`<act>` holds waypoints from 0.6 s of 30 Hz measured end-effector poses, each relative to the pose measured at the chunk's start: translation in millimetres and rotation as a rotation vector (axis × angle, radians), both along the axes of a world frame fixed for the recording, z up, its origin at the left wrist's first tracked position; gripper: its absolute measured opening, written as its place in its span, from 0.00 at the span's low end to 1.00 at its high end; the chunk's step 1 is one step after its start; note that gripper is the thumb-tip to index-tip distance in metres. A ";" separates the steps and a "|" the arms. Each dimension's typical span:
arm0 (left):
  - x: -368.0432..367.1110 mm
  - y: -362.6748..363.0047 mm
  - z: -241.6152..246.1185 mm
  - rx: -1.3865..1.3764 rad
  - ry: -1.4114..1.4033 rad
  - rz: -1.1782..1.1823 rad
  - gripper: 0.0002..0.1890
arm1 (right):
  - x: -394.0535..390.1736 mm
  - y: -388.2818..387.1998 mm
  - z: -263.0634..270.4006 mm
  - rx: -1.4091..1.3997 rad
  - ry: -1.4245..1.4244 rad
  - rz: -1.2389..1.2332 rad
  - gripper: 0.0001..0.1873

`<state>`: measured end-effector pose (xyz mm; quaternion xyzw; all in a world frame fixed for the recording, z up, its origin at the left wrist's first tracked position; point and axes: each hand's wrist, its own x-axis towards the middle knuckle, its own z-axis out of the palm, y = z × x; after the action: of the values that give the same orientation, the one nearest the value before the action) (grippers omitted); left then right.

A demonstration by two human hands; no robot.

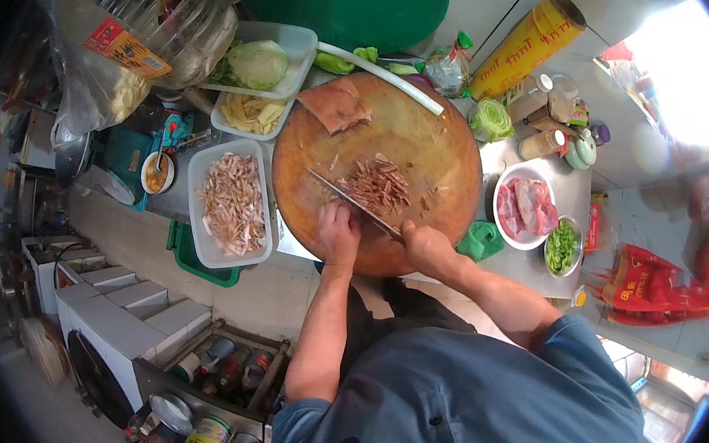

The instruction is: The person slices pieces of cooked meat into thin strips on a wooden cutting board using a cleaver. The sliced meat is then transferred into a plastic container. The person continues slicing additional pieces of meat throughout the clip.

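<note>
On a round wooden chopping board [445, 169], my right hand [426, 247] grips the handle of a kitchen knife [353, 201], seen nearly edge-on. The blade slants up and to the left. Close to its near side, my left hand [338, 232] rests on the board with bent fingers; whether something lies under them is hidden. A heap of thin meat strips [380, 184] lies beyond the blade. Farther back, a flat slab of meat with skin [335, 106] sits by the board's far left edge. A peeled white stalk [393, 82] lies across the far right rim.
Left of the board stands a plastic tub [197, 235] of sliced meat, with a tub of pale slices [253, 113] behind it. On the right are a green cloth [481, 240], a white bowl [521, 247] of raw meat, a bowl of chopped greens [561, 251] and several jars [530, 97].
</note>
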<state>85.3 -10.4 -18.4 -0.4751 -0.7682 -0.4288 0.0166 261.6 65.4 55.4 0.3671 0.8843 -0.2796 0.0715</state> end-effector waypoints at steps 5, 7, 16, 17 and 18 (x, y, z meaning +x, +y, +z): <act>-6.1 -0.7 0.4 0.020 0.011 -0.015 0.09 | -7.6 21.0 6.0 0.001 0.036 0.024 0.20; -5.5 -0.1 -0.5 0.026 0.021 -0.001 0.10 | -6.6 20.5 24.3 0.035 0.027 0.052 0.21; 1.5 -4.2 0.8 -0.037 0.005 -0.012 0.11 | -1.1 -5.4 -12.5 0.059 -0.003 0.014 0.20; -3.2 -4.5 0.3 -0.060 0.020 -0.010 0.11 | -6.2 -2.1 -9.2 0.040 0.023 0.017 0.20; -3.8 -4.6 -0.2 -0.032 0.025 -0.007 0.11 | -6.8 -0.8 -3.8 0.022 0.048 0.013 0.20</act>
<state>81.5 -15.0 -18.6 -0.4835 -0.7729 -0.4105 0.0173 254.9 64.6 51.7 0.3555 0.8910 -0.2782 0.0483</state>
